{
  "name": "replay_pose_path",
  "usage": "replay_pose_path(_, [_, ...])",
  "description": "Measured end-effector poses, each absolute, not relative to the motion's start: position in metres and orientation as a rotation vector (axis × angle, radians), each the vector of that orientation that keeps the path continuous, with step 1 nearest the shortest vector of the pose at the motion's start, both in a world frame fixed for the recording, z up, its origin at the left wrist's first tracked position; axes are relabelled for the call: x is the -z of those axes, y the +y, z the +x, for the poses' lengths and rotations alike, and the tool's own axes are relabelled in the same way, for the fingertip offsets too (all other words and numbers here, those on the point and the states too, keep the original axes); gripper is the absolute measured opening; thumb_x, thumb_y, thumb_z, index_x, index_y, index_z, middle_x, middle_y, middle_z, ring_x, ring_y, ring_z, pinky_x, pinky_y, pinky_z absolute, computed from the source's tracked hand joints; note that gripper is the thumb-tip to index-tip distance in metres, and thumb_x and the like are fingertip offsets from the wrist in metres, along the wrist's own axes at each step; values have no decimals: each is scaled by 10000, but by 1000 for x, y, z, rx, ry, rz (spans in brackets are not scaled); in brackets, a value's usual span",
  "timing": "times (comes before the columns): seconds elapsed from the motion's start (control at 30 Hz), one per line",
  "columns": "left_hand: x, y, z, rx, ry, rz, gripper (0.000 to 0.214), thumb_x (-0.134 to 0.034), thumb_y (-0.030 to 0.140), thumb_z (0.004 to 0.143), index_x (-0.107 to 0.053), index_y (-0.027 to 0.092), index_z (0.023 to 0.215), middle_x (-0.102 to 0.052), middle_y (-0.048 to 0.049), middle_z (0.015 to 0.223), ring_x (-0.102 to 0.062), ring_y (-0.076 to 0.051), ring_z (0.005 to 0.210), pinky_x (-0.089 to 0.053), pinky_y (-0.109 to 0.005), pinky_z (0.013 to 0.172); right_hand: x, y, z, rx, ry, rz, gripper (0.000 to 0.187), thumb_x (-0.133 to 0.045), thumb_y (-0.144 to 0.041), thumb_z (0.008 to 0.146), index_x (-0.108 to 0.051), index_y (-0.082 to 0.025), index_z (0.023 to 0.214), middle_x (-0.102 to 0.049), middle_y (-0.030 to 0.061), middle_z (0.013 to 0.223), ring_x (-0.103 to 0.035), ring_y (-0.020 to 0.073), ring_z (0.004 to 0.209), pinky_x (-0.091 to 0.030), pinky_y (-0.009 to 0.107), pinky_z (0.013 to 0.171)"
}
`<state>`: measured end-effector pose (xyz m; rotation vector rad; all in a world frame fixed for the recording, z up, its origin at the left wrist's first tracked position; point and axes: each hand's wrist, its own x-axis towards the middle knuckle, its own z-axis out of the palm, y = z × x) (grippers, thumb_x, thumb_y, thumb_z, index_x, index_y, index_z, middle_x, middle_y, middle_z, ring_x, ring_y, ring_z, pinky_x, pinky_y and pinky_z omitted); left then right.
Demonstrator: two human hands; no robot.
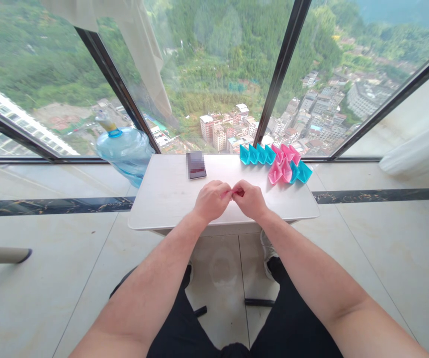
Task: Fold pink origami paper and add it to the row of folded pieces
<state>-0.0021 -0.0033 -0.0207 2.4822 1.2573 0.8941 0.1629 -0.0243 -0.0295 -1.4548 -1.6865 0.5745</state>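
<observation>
Over the front half of the small white table (165, 199), my left hand (213, 200) and my right hand (249, 200) meet with fingertips pinched together. Between them shows a bit of pink paper (225, 194), mostly covered by the fingers, so its folded shape cannot be made out. To the right of my hands stand several folded paper boats: a row of blue ones (258, 155) at the back, and pink ones (280, 172) beside more blue ones (303, 172).
A dark phone (197, 165) lies at the table's back left. Left of the table stands a large blue water bottle (125, 151). Tall windows with dark frames (279, 74) rise behind the table. A chair or table leg (1, 254) shows at far left.
</observation>
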Motion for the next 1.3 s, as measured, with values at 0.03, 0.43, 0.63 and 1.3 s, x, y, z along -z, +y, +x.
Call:
replay_pose_path(0.03, [21,-4,-2,-930,1259,2466,184,-545,237,901,-690,207,791,-653,-46,790,-587,-197,798,-441,-326,749,29,-24,162,-607,-1660,-1443,29,-599,-211,764,-628,-212,767,-681,-19,700,-602,143,658,-445,257,654])
replay_pose_path(0.43, [13,2,2,-1315,1349,1630,104,-582,271,840,-629,198,781,-659,1,766,-594,-147,729,-476,-272,722,22,-23,163,-764,-1488,-1329,89,-653,-230,708,-576,-197,678,-562,-42,610,-484,110,572,-393,242,557])
replay_pose_path(0.63, [24,15,-2,-1437,1316,1229,108,-574,303,859,-580,196,870,-641,-23,822,-587,-134,688,-489,-247,634,21,-28,160,-555,-1583,-1250,77,-566,-155,754,-609,-204,796,-578,-26,695,-505,117,600,-425,251,594])
replay_pose_path(1.3, [14,6,2,-1391,1113,1200,55,-520,259,894,-482,221,905,-692,-41,938,-669,-159,814,-537,-305,726,18,-34,154,-559,-1651,-1437,74,-609,-269,782,-583,-219,829,-614,-15,719,-561,149,663,-463,290,681])
